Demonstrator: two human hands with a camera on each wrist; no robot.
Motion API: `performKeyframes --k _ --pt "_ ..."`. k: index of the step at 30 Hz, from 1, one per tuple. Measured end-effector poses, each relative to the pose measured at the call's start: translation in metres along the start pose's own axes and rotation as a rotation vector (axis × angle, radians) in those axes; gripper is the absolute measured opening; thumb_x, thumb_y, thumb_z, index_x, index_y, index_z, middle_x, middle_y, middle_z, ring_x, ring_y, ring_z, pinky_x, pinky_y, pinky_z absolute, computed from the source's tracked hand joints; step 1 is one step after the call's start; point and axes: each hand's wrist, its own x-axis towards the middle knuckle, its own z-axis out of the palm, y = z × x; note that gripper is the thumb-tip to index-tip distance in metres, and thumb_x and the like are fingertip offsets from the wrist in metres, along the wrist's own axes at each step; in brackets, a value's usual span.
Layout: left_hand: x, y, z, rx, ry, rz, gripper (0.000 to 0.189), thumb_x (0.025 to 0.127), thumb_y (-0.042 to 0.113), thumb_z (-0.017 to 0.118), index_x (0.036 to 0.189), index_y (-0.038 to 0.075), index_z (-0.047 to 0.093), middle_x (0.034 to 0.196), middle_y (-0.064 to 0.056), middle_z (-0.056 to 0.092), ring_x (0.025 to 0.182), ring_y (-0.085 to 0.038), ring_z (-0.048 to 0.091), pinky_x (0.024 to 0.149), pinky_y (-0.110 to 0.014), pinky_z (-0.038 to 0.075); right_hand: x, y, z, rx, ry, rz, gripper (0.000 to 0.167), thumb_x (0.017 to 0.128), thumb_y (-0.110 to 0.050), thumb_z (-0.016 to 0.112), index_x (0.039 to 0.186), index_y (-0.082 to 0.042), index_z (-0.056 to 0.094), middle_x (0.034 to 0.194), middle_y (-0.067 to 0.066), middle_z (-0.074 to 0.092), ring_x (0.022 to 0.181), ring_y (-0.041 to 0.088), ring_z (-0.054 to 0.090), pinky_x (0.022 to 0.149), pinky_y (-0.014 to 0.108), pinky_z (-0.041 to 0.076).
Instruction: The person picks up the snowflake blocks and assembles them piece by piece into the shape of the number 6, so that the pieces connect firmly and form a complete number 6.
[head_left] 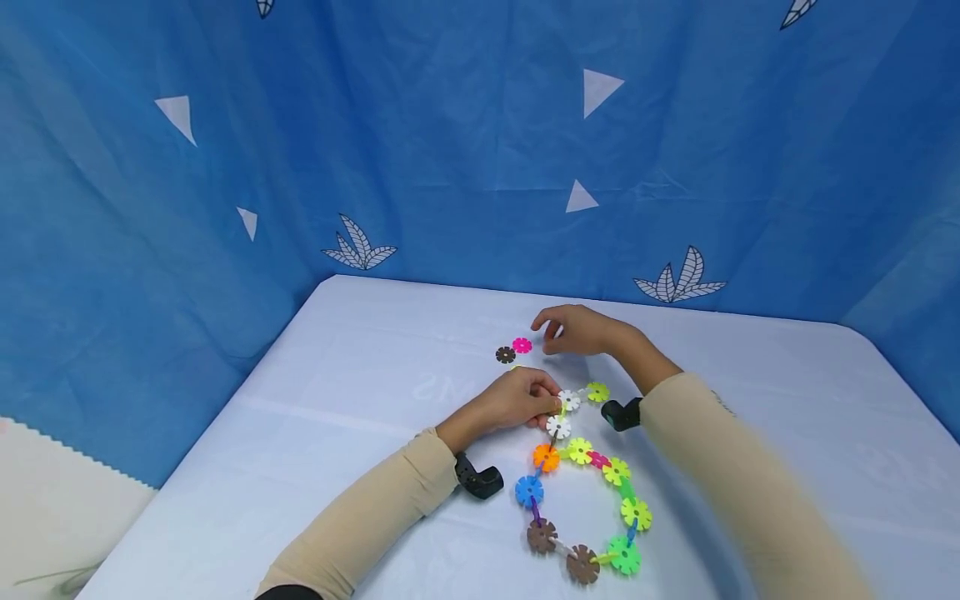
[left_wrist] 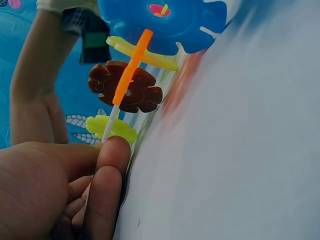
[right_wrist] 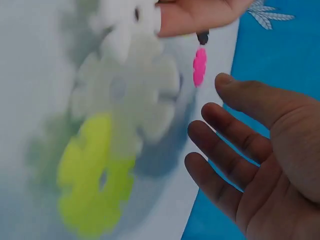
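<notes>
My left hand [head_left: 517,398] pinches a chain of interlocking snowflake discs at its upper end, beside a white disc [head_left: 568,401]. Below, the chain forms a loop with an orange disc [head_left: 546,457], a blue disc [head_left: 528,490], brown discs and several green or yellow ones. A yellow-green disc [right_wrist: 95,180] ends the short branch to the right of the white discs. My right hand [head_left: 577,329] hovers beyond the left one, fingers loosely bent and nothing between them. Just left of its fingertips lie a pink disc [head_left: 522,345] and a dark brown disc [head_left: 506,355].
A white cloth covers the table [head_left: 322,400]. Blue patterned fabric [head_left: 465,150] hangs behind and at the sides. Black wrist cameras are strapped at both wrists. A sliver of another yellow-green disc shows just beyond my left hand.
</notes>
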Motion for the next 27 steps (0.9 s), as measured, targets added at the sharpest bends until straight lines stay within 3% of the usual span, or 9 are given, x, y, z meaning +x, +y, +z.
performKeyframes --k 6,12,21,27 --pt "0.001 -0.002 0.001 -0.004 -0.005 0.021 0.008 0.097 0.014 0.070 0.102 0.008 0.070 0.073 -0.006 0.066 0.056 -0.015 0.059 0.056 -0.022 0.050 0.023 -0.016 0.009 -0.172 -0.082 0.071 0.049 0.092 -0.012 0.074 0.138 -0.018 0.062 0.120 0.010 0.061 0.110 0.028 0.056 0.095 0.048 0.050" --pt "0.001 -0.003 -0.001 0.010 0.004 0.029 0.008 0.097 0.013 0.069 0.102 0.008 0.070 0.073 -0.005 0.065 0.056 -0.015 0.059 0.056 -0.023 0.051 0.029 -0.021 0.013 -0.229 -0.062 0.064 0.039 0.093 -0.011 0.073 0.131 -0.019 0.068 0.113 0.010 0.061 0.105 0.027 0.055 0.090 0.043 0.052" --pt "0.000 0.000 -0.001 -0.005 0.004 0.011 0.008 0.097 0.014 0.070 0.102 0.008 0.069 0.074 -0.004 0.065 0.055 -0.014 0.059 0.055 -0.022 0.050 0.026 -0.011 0.012 -0.298 -0.026 0.039 0.024 0.090 -0.015 0.077 0.114 -0.012 0.072 0.100 0.003 0.066 0.097 0.023 0.058 0.089 0.038 0.052" --pt "0.000 0.001 -0.001 0.003 0.009 -0.004 0.008 0.096 0.013 0.070 0.102 0.009 0.068 0.073 -0.004 0.064 0.055 -0.014 0.058 0.055 -0.023 0.050 0.008 0.003 0.007 -0.311 0.009 0.033 0.024 0.087 -0.021 0.080 0.107 -0.011 0.071 0.096 0.001 0.066 0.093 0.022 0.060 0.086 0.038 0.054"
